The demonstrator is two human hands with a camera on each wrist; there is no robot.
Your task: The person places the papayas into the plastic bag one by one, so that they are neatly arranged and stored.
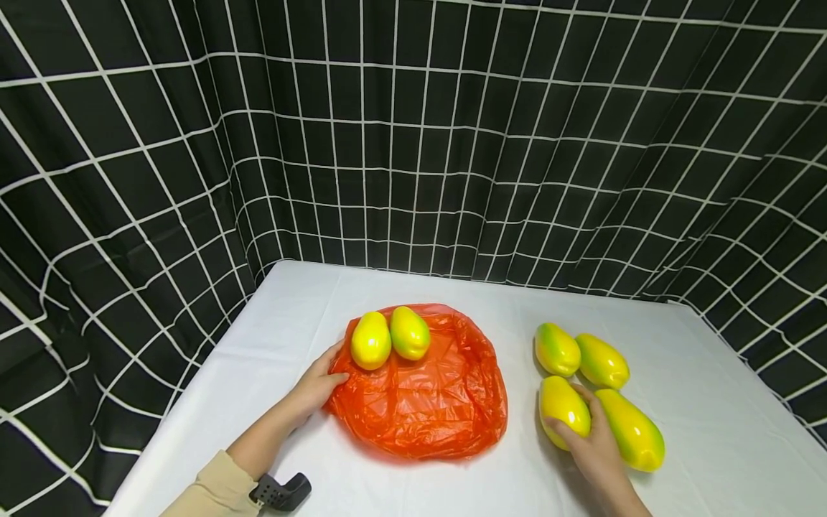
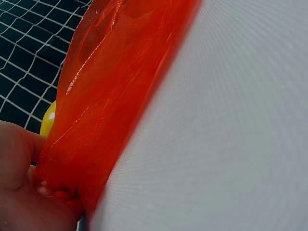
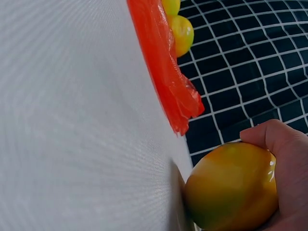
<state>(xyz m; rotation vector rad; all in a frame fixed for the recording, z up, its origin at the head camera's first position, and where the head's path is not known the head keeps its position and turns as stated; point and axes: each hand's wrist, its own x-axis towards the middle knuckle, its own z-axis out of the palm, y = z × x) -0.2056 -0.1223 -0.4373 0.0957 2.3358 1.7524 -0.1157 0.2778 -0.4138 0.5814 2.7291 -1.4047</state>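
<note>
A red plastic bag (image 1: 426,402) lies spread on the white table, with two yellow-green mangoes resting on its far left part, the left mango (image 1: 371,340) and the right mango (image 1: 410,333). At the bag's left edge, my left hand (image 1: 319,384) pinches the thin plastic; in the left wrist view its fingertips are partly hidden by the bag. Over on the right, my right hand (image 1: 591,438) grips another mango (image 1: 563,408), thumb on the near side and fingers round the far side. The right wrist view shows this held mango (image 3: 231,187) close to the tabletop.
Several mangoes surround my right hand: one behind it (image 1: 557,350), one farther right (image 1: 604,360) and a longer one (image 1: 629,431) just beside the hand. A black curtain (image 1: 413,143) with a white grid stands behind the white table (image 1: 310,294) and along both sides.
</note>
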